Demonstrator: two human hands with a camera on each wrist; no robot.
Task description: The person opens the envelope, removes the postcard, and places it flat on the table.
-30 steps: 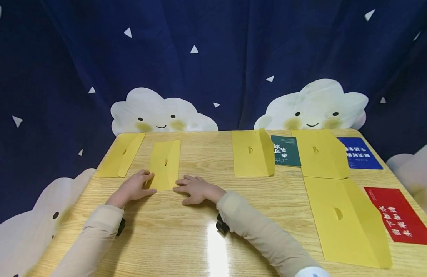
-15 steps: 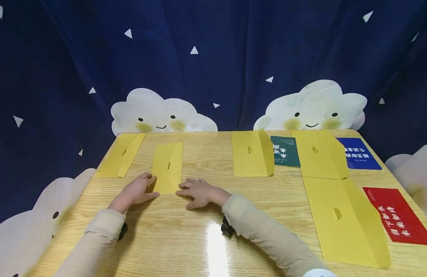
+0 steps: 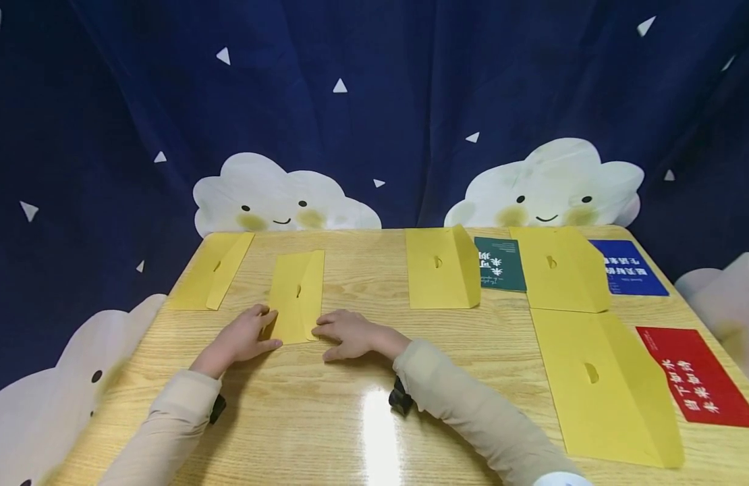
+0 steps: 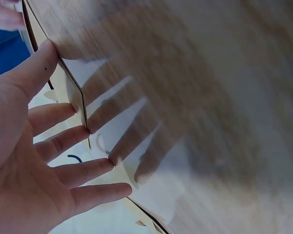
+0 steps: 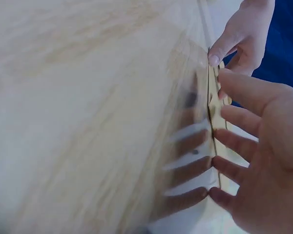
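A yellow envelope (image 3: 285, 297) with a half-round tab in its middle lies on the wooden table, between both hands. My left hand (image 3: 243, 335) touches its left side and near left corner. In the left wrist view, the fingers (image 4: 80, 171) are spread and nearly straight along the paper edge (image 4: 71, 87). At the envelope's near right corner, fingertips of my right hand (image 3: 355, 335) rest by the flap (image 3: 314, 297). The right wrist view shows those fingers (image 5: 234, 141) extended along the thin paper edge, with the left hand (image 5: 246, 36) beyond.
Another yellow envelope (image 3: 212, 273) lies at far left. Rightward are envelopes with raised flaps: one (image 3: 429, 283) beside a green card (image 3: 501, 263), one (image 3: 550, 287) by a blue card (image 3: 635, 266), and a near one (image 3: 593, 412) by a red card (image 3: 696, 378). A dark curtain (image 3: 405, 101) hangs behind.
The envelope between the hands has slid slightly right and nearer, both hands moving with it. Its flap's near corner now shows by the right fingertips. The other envelopes and cards stay put.
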